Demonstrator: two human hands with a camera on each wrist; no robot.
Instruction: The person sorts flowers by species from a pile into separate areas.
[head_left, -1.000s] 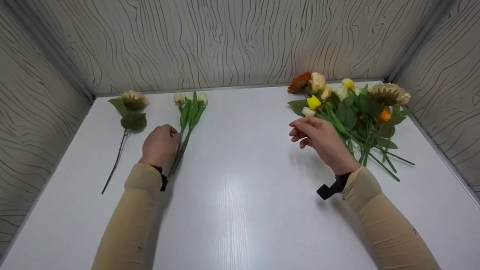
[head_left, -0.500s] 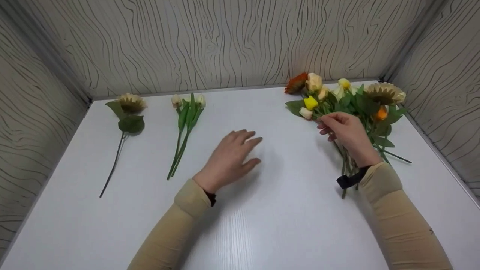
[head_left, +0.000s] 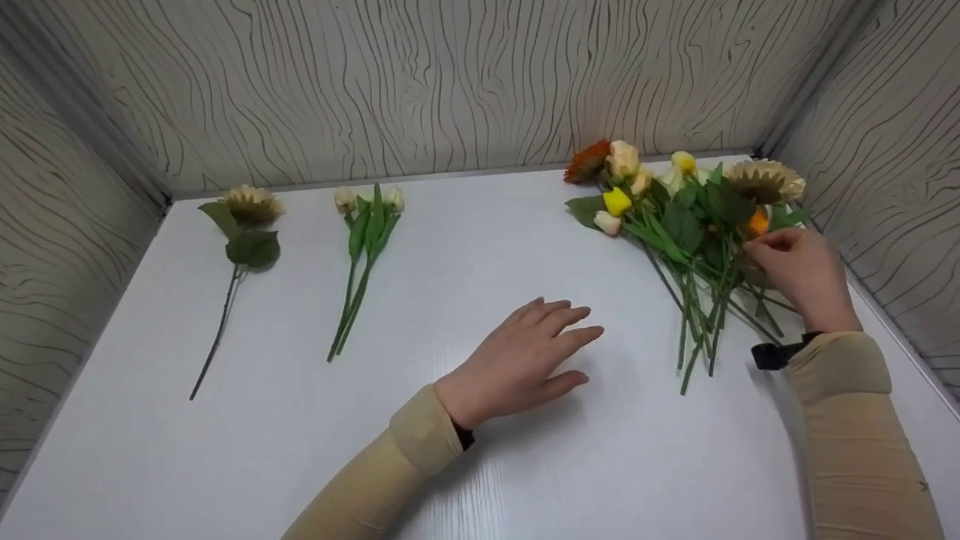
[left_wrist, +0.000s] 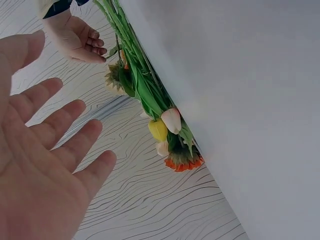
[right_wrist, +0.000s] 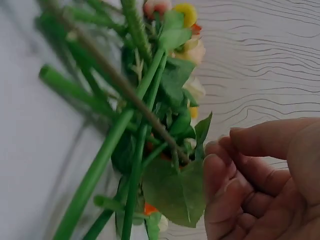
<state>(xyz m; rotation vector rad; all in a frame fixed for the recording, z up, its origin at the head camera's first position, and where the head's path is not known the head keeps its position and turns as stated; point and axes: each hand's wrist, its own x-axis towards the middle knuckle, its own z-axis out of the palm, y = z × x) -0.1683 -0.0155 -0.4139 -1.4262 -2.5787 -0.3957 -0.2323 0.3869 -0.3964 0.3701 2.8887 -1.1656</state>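
My right hand [head_left: 810, 274] is at the right side of a pile of mixed flowers, its fingers loosely curled with nothing between them. In the right wrist view, its fingertips are right at the edge of a green leaf [right_wrist: 172, 195]. Crossed green stems [right_wrist: 100, 175] fill the left of that view. The pile has a yellow tulip [head_left: 617, 201], an orange-red flower [head_left: 587, 161] and a large cream sunflower [head_left: 765, 181]. My left hand [head_left: 521, 360], palm down and fingers spread, hovers over the middle of the table, left of the stems, holding nothing.
Left of centre lie a few pale tulips [head_left: 361, 247] side by side. A single cream sunflower [head_left: 253, 206] with a dark stem lies farther left. Wood-grain panels [head_left: 450, 90] enclose the white table [head_left: 465, 240] at the back and sides.
My left hand has left the pale tulips, its fingers spreading as it moved right and nearer. My right hand has moved right across the pile to its far side.
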